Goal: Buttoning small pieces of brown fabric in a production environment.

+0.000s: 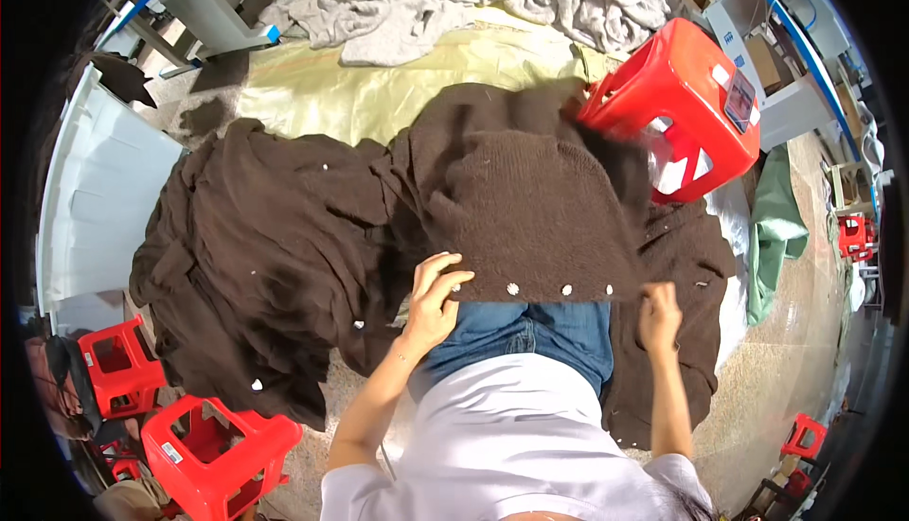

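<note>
A dark brown knitted garment [535,209] lies over my lap, its straight edge toward me. Along that edge sits a row of several small white round pieces that look like buttons, one a white button [513,289]. My left hand [434,301] is closed on the garment's left corner, fingers bent over the edge by the leftmost white piece. Just beyond the right corner is my right hand [660,317], fingers curled into a fist. Whatever it may hold is hidden, and it is slightly blurred.
More brown knitwear [275,247] is heaped at left, with white pieces on it. A red stool [701,76] bearing a phone [739,100] stands far right; another red stool [218,455] is near left. Grey knitwear [407,0] lies on yellow sheeting [312,86] at the back.
</note>
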### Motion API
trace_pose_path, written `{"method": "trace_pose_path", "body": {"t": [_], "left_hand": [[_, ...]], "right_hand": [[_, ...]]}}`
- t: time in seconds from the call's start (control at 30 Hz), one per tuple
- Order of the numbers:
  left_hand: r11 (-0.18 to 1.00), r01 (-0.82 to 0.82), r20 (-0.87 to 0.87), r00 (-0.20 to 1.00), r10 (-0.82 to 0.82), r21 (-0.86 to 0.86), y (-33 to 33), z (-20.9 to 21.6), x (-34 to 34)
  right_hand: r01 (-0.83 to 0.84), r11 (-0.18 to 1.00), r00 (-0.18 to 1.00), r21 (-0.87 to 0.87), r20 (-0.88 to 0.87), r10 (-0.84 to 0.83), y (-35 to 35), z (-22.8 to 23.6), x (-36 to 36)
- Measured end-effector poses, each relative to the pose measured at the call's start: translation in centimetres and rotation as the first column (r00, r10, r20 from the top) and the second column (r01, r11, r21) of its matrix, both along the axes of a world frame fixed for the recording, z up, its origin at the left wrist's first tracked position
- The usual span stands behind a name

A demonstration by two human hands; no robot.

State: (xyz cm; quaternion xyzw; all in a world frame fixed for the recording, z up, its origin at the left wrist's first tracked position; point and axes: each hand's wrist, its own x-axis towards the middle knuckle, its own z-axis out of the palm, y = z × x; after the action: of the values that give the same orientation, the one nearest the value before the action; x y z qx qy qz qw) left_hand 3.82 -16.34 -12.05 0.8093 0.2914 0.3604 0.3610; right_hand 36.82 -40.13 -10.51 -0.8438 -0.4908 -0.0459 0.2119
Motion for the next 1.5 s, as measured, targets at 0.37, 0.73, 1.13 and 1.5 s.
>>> {"method": "trace_pose_path", "body": {"t": [0.37,0.73,1.13,1.5], "left_hand": [[0.736,-0.255,0.194,0.864,0.465,-0.627,-3.3,-2.0,-1.3],[0.58,-0.173,0.106,0.903,0.416,-0.796,-3.9,-2.1,-1.4],[0.638,-0.144,0.244,0.843,0.48,-0.756,-4.1,-1.5,-0.7],[0.607,-0.125,0.242,0.84,0.485,-0.785,-3.7,-0.7,0.6]], "right_hand": [[0.186,0.948,0.916,0.258,-0.393,-0.073,3.7,-1.4,-7.0],[-0.298,0.922,0.641,0.245,-0.665,0.384,9.6,3.6,-14.1],[-0.41,0.896,0.628,0.173,-0.658,0.414,9.9,2.5,-14.7],[-0.393,0.911,0.658,0.12,-0.655,0.37,10.0,2.5,-14.8]]}}
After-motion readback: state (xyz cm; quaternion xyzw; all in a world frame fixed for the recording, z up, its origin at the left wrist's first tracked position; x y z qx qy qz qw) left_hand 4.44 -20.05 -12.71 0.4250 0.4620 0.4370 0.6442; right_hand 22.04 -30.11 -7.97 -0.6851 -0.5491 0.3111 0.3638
